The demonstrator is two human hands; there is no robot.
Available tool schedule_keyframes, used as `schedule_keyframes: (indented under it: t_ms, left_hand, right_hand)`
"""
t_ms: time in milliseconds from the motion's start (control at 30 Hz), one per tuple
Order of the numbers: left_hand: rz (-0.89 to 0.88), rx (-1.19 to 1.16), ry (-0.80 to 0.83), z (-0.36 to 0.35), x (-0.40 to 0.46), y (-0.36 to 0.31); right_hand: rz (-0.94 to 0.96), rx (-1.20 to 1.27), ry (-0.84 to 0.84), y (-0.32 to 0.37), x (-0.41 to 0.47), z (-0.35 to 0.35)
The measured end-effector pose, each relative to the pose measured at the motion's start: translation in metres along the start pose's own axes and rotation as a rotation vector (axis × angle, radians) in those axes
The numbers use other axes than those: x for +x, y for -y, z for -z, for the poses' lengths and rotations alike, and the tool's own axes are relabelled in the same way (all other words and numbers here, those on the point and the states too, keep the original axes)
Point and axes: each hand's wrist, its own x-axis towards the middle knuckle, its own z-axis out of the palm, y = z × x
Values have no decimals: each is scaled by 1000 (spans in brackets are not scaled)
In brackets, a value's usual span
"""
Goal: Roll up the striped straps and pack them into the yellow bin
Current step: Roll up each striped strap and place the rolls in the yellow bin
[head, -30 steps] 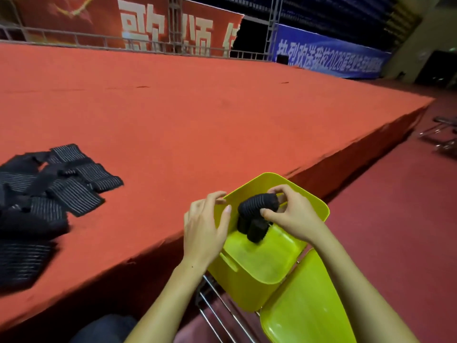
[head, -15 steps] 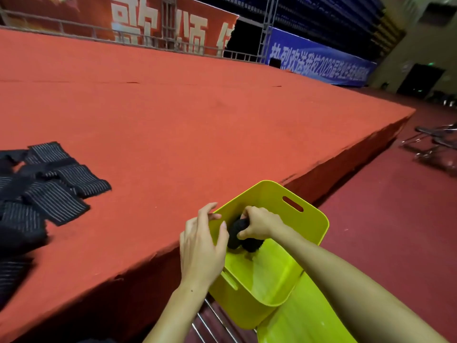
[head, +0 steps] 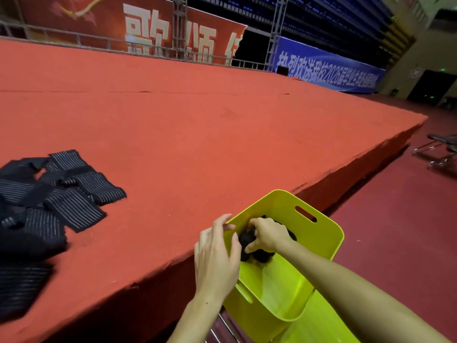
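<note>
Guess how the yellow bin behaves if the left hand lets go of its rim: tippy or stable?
Probably tippy: the yellow bin sits tilted on a yellow chair seat, steadied by the left hand. Likely light thin plastic, holding only rolled straps.

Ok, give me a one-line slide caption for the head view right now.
Right hand presses a rolled strap into the yellow bin, steadied by the left hand; unrolled straps wait on the red stage.

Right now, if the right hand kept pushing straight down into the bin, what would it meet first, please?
Probably the rolled straps that the right hand already grips, then the yellow bin wall behind them; depth is unclear.
</note>
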Motion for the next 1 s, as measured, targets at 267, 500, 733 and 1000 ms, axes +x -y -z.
schedule_keyframes:
  t_ms: [267,500,733,1000]
  left_hand:
    - [7,21,35,3,1,0]
    - [19,-132,59,34,7,-10]
    - [55,-260,-204,162,10,22]
    - [114,-101,-477,346,0,100]
  right_hand:
    - [8,261,-65,-9,-16,15]
    - [192,632,-399,28,-85,71]
    - [502,892,-378,163,-121,97]
    - [812,893,-194,363,-96,87]
